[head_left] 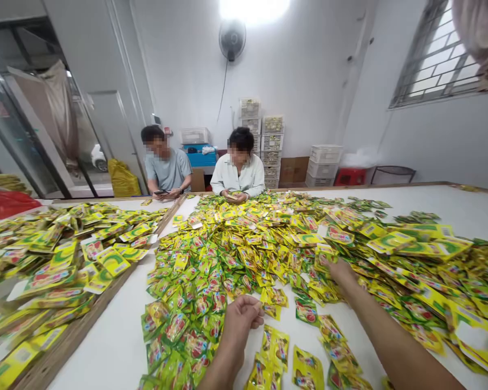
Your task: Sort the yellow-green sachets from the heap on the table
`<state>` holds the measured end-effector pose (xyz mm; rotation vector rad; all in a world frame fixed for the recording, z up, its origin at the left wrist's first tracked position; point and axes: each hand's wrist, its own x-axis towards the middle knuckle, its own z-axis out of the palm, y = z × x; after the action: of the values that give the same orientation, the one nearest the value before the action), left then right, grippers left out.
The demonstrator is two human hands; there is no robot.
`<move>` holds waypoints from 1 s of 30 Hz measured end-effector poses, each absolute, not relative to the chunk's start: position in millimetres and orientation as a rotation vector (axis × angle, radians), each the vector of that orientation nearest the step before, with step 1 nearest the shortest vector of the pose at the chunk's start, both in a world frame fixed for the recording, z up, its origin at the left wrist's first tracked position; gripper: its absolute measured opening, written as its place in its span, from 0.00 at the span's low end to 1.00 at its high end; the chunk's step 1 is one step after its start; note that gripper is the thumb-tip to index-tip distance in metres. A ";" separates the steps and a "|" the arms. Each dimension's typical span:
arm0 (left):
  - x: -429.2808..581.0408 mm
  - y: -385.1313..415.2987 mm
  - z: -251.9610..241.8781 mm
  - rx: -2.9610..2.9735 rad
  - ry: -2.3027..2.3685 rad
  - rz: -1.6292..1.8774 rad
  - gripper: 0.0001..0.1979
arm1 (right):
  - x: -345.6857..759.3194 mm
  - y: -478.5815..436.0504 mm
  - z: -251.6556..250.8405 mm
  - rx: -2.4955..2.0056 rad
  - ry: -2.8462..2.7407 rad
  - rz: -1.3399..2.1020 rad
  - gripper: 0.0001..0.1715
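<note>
A big heap of small yellow-green packets (244,244) covers the white table (117,336). My left hand (241,317) hovers over the near packets with its fingers curled in a loose fist; nothing shows in it. My right hand (338,269) reaches forward into the heap, fingers down among the packets at the foot of a pile of larger yellow cards (415,244). Whether it grips one is hidden.
Two people (238,168) sit at the far edge of the table, one holding a phone. A second table on the left carries more yellow cards (52,254). Stacked white crates (268,141) and a red box stand by the back wall.
</note>
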<state>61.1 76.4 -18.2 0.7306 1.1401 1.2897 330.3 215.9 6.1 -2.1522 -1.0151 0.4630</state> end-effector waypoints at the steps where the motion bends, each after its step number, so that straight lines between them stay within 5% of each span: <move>1: 61.6 76.5 -18.5 0.726 1.142 1.284 0.19 | 335.9 219.6 5.5 -2.179 -1.005 0.468 0.34; 6: 61.0 75.8 -12.2 0.722 1.197 1.310 0.20 | 315.4 202.4 1.6 -2.122 -1.253 0.222 0.27; 11: 55.4 74.7 3.0 0.836 1.237 1.427 0.24 | 233.4 134.6 -0.5 -1.395 -1.819 -0.124 0.14; 16: 52.0 72.2 1.6 0.756 1.130 1.409 0.28 | 164.2 64.5 -5.2 -1.029 -2.112 0.289 0.24; 23: 42.9 72.8 0.1 0.756 1.186 1.365 0.16 | 182.7 64.1 6.3 -0.946 -1.802 1.213 0.16; 30: 51.5 59.9 9.4 1.107 1.074 1.029 0.25 | 214.6 88.4 13.9 -1.088 -1.220 0.926 0.21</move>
<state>51.5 59.9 9.4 1.1070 1.0735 1.0292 214.6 88.4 13.9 -1.0878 -1.2198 0.9257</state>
